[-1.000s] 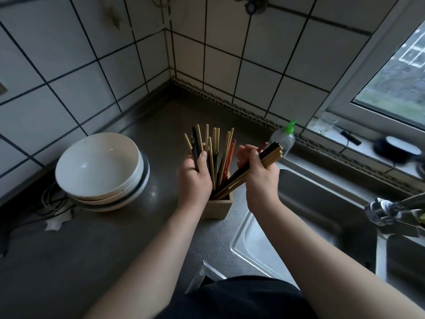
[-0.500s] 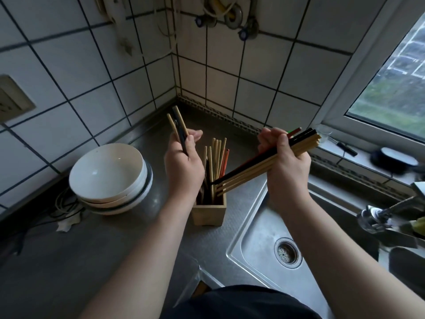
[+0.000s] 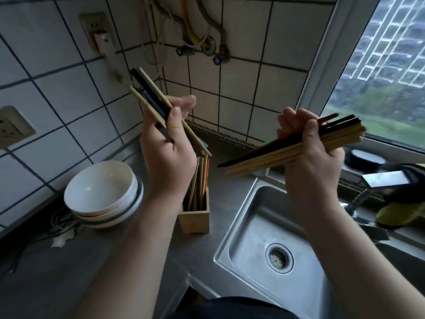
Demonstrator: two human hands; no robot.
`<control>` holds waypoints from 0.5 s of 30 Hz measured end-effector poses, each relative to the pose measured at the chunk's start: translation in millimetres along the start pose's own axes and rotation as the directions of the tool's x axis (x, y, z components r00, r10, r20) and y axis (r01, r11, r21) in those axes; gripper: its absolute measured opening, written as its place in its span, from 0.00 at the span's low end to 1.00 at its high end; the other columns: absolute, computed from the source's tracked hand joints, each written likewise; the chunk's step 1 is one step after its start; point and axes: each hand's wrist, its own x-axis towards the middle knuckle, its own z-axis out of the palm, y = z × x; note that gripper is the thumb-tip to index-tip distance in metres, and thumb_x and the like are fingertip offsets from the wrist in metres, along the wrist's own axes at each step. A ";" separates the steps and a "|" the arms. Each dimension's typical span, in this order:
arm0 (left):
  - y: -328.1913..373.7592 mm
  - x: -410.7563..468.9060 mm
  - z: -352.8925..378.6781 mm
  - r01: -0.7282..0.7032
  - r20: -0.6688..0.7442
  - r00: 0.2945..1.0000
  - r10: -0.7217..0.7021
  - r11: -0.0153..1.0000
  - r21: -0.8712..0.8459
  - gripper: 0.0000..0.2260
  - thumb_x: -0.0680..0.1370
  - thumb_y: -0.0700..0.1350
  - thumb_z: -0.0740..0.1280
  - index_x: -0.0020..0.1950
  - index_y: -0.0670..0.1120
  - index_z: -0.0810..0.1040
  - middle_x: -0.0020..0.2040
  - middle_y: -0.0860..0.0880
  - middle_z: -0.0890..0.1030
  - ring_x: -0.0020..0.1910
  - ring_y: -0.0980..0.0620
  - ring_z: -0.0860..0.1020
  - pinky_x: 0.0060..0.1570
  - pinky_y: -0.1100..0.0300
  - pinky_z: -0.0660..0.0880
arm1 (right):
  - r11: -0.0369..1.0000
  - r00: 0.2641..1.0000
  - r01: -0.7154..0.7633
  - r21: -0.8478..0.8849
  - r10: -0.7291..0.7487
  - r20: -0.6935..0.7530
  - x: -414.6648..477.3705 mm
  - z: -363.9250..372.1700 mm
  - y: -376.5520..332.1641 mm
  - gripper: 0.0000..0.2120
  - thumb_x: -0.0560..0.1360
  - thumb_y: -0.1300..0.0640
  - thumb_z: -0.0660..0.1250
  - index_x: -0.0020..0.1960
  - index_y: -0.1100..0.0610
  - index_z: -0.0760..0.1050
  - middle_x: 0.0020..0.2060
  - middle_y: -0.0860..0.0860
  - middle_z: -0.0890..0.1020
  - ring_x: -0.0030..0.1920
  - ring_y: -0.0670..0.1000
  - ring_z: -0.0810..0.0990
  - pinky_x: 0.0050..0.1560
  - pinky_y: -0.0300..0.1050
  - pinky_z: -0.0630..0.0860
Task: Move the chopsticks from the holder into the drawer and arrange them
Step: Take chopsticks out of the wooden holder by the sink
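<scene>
Wooden holder (image 3: pixel 194 218) partly emptied. Gripped a few chopsticks (image 3: pixel 150 96) in left hand (image 3: pixel 167 155), a thick bundle (image 3: pixel 276 153) in right hand (image 3: pixel 312 164). Needed next: remaining sticks (image 3: pixel 202 178), then the unseen drawer.

Bare forearms (image 3: pixel 128 249), dark garment (image 3: pixel 234 308).

Tiled walls (image 3: pixel 241 93), window (image 3: pixel 379 72) rt, steel sink (image 3: pixel 253 226)

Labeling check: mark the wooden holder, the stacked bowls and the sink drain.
wooden holder (image 3: pixel 195 221): head view, front wall.
stacked bowls (image 3: pixel 99 187): head view, inside of top bowl.
sink drain (image 3: pixel 279 257): head view, strainer centre.
</scene>
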 end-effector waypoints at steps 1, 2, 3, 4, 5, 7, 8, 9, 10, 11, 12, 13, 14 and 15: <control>5.9 -0.6 7.8 -0.006 0.021 1.000 0.007 0.999 -0.035 0.07 0.83 0.33 0.55 0.57 0.39 0.71 0.54 0.36 0.81 0.57 0.46 0.81 0.59 0.50 0.77 | 1.000 1.000 0.019 0.004 -0.019 -0.005 -1.1 -4.8 -7.7 0.11 0.81 0.59 0.57 0.55 0.61 0.76 0.54 0.59 0.83 0.56 0.58 0.82 0.61 0.51 0.77; 10.6 -2.1 16.2 -0.003 0.046 0.999 0.006 0.998 -0.068 0.07 0.83 0.33 0.55 0.57 0.39 0.71 0.54 0.36 0.81 0.57 0.45 0.81 0.59 0.49 0.77 | 0.999 0.999 0.041 0.003 -0.041 -0.012 -2.1 -10.7 -15.0 0.11 0.81 0.59 0.57 0.56 0.61 0.76 0.54 0.60 0.83 0.56 0.58 0.82 0.61 0.52 0.77; 13.8 -4.7 25.3 0.010 0.073 0.997 -0.003 0.995 -0.101 0.07 0.83 0.33 0.55 0.56 0.39 0.71 0.53 0.36 0.81 0.57 0.45 0.81 0.59 0.48 0.77 | 0.998 0.998 0.065 -0.001 -0.065 -0.023 -3.2 -17.7 -21.7 0.11 0.81 0.59 0.57 0.56 0.62 0.76 0.55 0.61 0.83 0.57 0.58 0.82 0.60 0.52 0.77; 15.7 -8.4 34.5 0.036 0.105 0.994 -0.022 0.990 -0.134 0.07 0.83 0.33 0.55 0.56 0.39 0.72 0.53 0.37 0.81 0.56 0.44 0.81 0.59 0.46 0.77 | 0.996 0.995 0.089 -0.008 -0.089 -0.036 -4.8 -26.0 -27.7 0.11 0.81 0.59 0.58 0.57 0.62 0.76 0.55 0.61 0.82 0.57 0.58 0.82 0.60 0.52 0.77; 16.5 -13.2 44.0 0.071 0.137 0.989 -0.049 0.984 -0.163 0.07 0.83 0.34 0.55 0.55 0.40 0.72 0.53 0.37 0.81 0.56 0.44 0.82 0.58 0.44 0.77 | 0.993 0.992 0.116 -0.019 -0.117 -0.047 -7.2 -35.4 -33.5 0.11 0.81 0.59 0.58 0.57 0.62 0.76 0.55 0.62 0.82 0.57 0.59 0.82 0.60 0.52 0.77; 16.3 -26.2 63.4 0.141 0.212 0.972 -0.098 0.970 -0.199 0.08 0.83 0.34 0.56 0.54 0.42 0.74 0.53 0.39 0.82 0.55 0.44 0.82 0.57 0.43 0.77 | 0.983 0.981 0.174 -0.055 -0.178 -0.072 -14.2 -57.8 -42.9 0.11 0.81 0.59 0.58 0.57 0.62 0.76 0.55 0.61 0.83 0.57 0.59 0.82 0.61 0.53 0.76; 15.6 -34.5 73.8 0.174 0.254 0.960 -0.118 0.962 -0.210 0.09 0.83 0.35 0.56 0.54 0.44 0.74 0.52 0.40 0.83 0.54 0.45 0.82 0.57 0.44 0.77 | 0.978 0.975 0.197 -0.075 -0.203 -0.088 -18.5 -71.0 -46.8 0.11 0.81 0.59 0.59 0.56 0.62 0.76 0.54 0.61 0.83 0.57 0.59 0.82 0.61 0.54 0.76; 14.6 -44.1 84.3 0.207 0.296 0.945 -0.136 0.952 -0.224 0.10 0.83 0.35 0.57 0.53 0.46 0.75 0.52 0.42 0.83 0.54 0.45 0.83 0.57 0.44 0.78 | 0.973 0.969 0.213 -0.093 -0.222 -0.108 -23.3 -84.7 -50.2 0.11 0.80 0.59 0.59 0.57 0.62 0.77 0.54 0.60 0.83 0.57 0.60 0.82 0.61 0.53 0.76; 13.2 -54.6 94.9 0.241 0.337 0.929 -0.152 0.940 -0.242 0.10 0.83 0.35 0.57 0.53 0.47 0.75 0.51 0.43 0.84 0.53 0.46 0.83 0.56 0.45 0.78 | 0.968 0.962 0.222 -0.118 -0.237 -0.133 -28.4 -98.4 -53.3 0.11 0.80 0.59 0.60 0.57 0.63 0.77 0.54 0.60 0.83 0.57 0.59 0.81 0.61 0.52 0.76; 11.1 -65.9 105.3 0.274 0.378 0.911 -0.165 0.927 -0.256 0.10 0.83 0.36 0.57 0.53 0.47 0.75 0.51 0.44 0.84 0.53 0.46 0.83 0.56 0.46 0.78 | 0.963 0.955 0.222 -0.154 -0.246 -0.164 -34.5 -112.2 -56.5 0.11 0.80 0.58 0.60 0.57 0.63 0.77 0.55 0.59 0.83 0.58 0.59 0.81 0.61 0.53 0.76; 9.4 -78.3 115.8 0.305 0.424 0.889 -0.174 0.916 -0.263 0.09 0.83 0.37 0.57 0.53 0.47 0.76 0.51 0.45 0.84 0.53 0.47 0.83 0.56 0.46 0.79 | 0.956 0.947 0.214 -0.201 -0.254 -0.199 -41.6 -126.5 -59.4 0.12 0.80 0.58 0.60 0.58 0.62 0.77 0.55 0.58 0.83 0.58 0.58 0.81 0.62 0.53 0.76; 7.4 -91.8 126.0 0.335 0.476 0.860 -0.181 0.905 -0.262 0.09 0.83 0.38 0.58 0.53 0.47 0.76 0.51 0.46 0.84 0.53 0.47 0.83 0.56 0.47 0.79 | 0.948 0.937 0.202 -0.247 -0.261 -0.232 -51.5 -139.5 -62.1 0.11 0.80 0.57 0.60 0.58 0.60 0.78 0.55 0.58 0.83 0.58 0.58 0.81 0.62 0.54 0.75; 5.4 -106.3 135.7 0.364 0.532 0.826 -0.183 0.896 -0.257 0.08 0.83 0.39 0.58 0.53 0.47 0.76 0.51 0.47 0.84 0.53 0.47 0.83 0.56 0.48 0.79 | 0.939 0.925 0.193 -0.284 -0.271 -0.266 -62.7 -152.7 -64.9 0.11 0.80 0.57 0.60 0.57 0.57 0.79 0.55 0.56 0.84 0.58 0.57 0.81 0.62 0.53 0.76; 3.6 -121.9 145.1 0.391 0.590 0.787 -0.181 0.886 -0.250 0.08 0.83 0.40 0.58 0.53 0.48 0.77 0.51 0.48 0.84 0.53 0.48 0.83 0.56 0.50 0.78 | 0.927 0.905 0.184 -0.325 -0.290 -0.313 -74.7 -166.1 -67.7 0.10 0.80 0.57 0.60 0.55 0.54 0.80 0.54 0.54 0.84 0.58 0.55 0.82 0.61 0.51 0.76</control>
